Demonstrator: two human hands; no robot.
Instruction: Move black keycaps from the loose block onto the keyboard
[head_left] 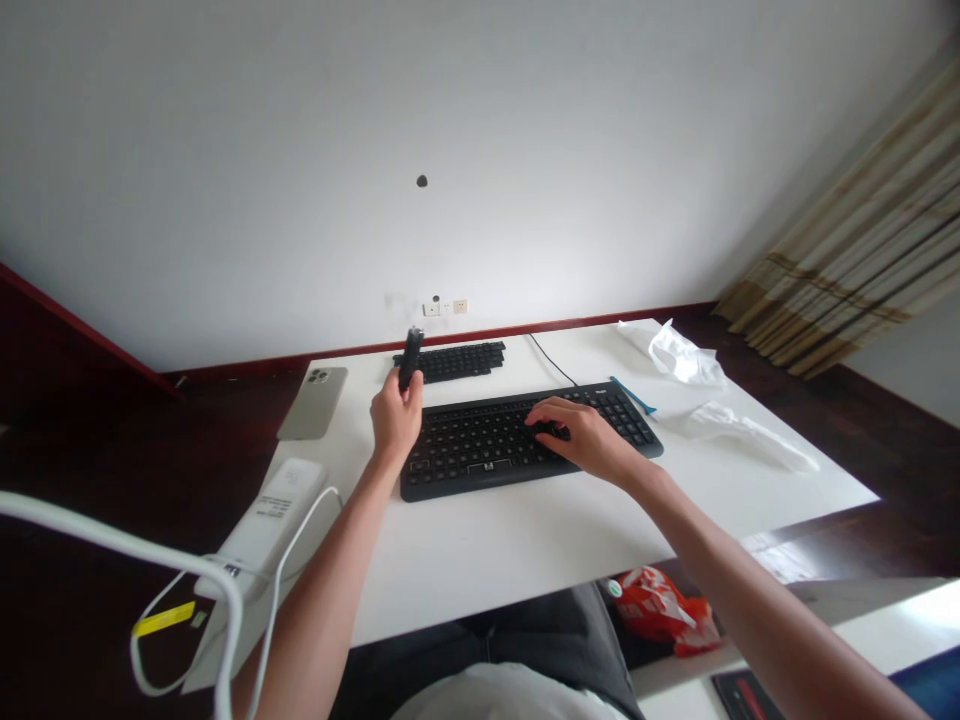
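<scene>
My left hand is closed around a slim black stick-like tool with a pale, shiny tip, held upright over the left end of a black keyboard. I cannot make out the tool's exact kind. My right hand is over the keyboard, right of its middle, fingers bent and thumb apart from them. Its fingertips are at the keys, and nothing shows between them. Behind the keyboard lies a flat black set of keys with a stepped outline, partly hidden by my left hand and the tool.
On the white table lie a phone and a white power strip with cables at left. Crumpled white wrappers and a thin blue strip are at right. A red bag sits below the front edge.
</scene>
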